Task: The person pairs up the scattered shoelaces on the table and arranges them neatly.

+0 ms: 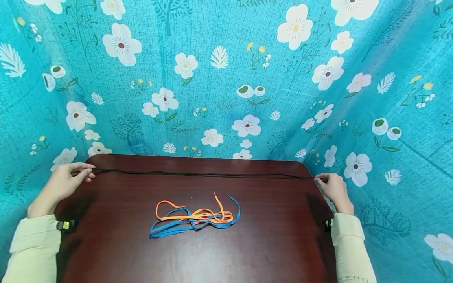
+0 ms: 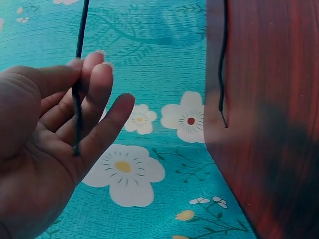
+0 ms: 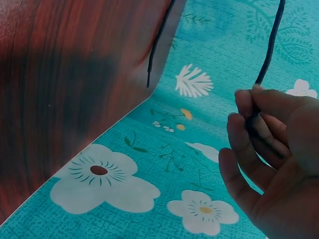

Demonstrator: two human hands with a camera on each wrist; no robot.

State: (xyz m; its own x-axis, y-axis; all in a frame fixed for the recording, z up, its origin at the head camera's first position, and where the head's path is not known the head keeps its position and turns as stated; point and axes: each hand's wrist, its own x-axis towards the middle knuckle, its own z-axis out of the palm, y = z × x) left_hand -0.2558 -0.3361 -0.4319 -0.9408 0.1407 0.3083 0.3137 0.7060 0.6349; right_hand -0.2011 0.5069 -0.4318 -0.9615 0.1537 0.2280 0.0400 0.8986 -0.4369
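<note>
A thin black shoelace (image 2: 83, 25) is drawn out nearly straight between the two hands, over the far part of the table. At its left end the left hand (image 1: 69, 181) pinches it between thumb and forefinger, with a short tail hanging across the palm. The right hand (image 1: 334, 190) pinches the other end just past the table's right edge; that tail lies along the curled fingers. A second black lace (image 2: 222, 59) lies on the table near the far edge; its tips show in both wrist views. In the head view, the two black strands run close together.
An orange shoelace (image 1: 219, 202) and a blue shoelace (image 1: 166, 232) lie in a loose, overlapping heap mid-table. The dark red-brown wooden table (image 1: 247, 255) has rounded far corners. A turquoise flowered cloth (image 1: 212, 98) hangs behind it and at both sides.
</note>
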